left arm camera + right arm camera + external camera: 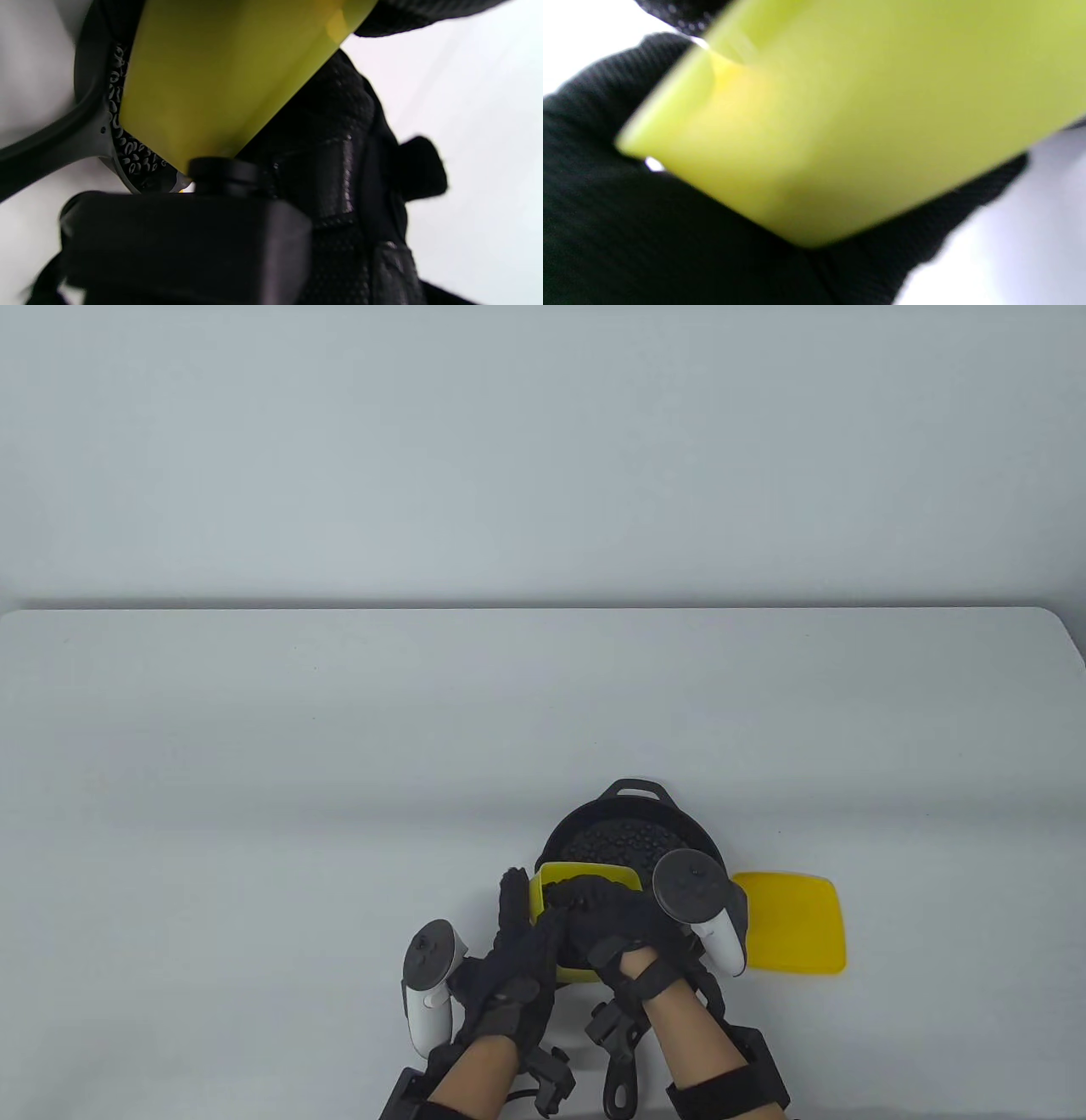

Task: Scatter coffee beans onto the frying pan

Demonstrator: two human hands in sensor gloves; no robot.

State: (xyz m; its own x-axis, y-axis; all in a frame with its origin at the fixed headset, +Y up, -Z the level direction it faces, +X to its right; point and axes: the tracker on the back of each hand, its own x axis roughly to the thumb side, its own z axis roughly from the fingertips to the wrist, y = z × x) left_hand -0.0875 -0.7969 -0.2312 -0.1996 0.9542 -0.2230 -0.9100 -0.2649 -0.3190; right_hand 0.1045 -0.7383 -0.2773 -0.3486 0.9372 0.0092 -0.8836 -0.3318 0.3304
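A black frying pan point(632, 823) sits near the table's front edge, its floor covered with coffee beans point(624, 844); its long handle point(622, 1090) points toward me. A yellow plastic container point(585, 882) is held tilted over the pan's near side. My right hand point(607, 916) grips it from above. My left hand point(513, 933) lies flat against its left side, fingers straight. The left wrist view shows the container point(212, 76) above beans point(131, 150) in the pan. The right wrist view is filled by the blurred container point(861, 127) against a black glove.
A yellow lid point(793, 923) lies flat on the white table point(339, 746) just right of the pan. The table's far edge meets a plain grey wall.
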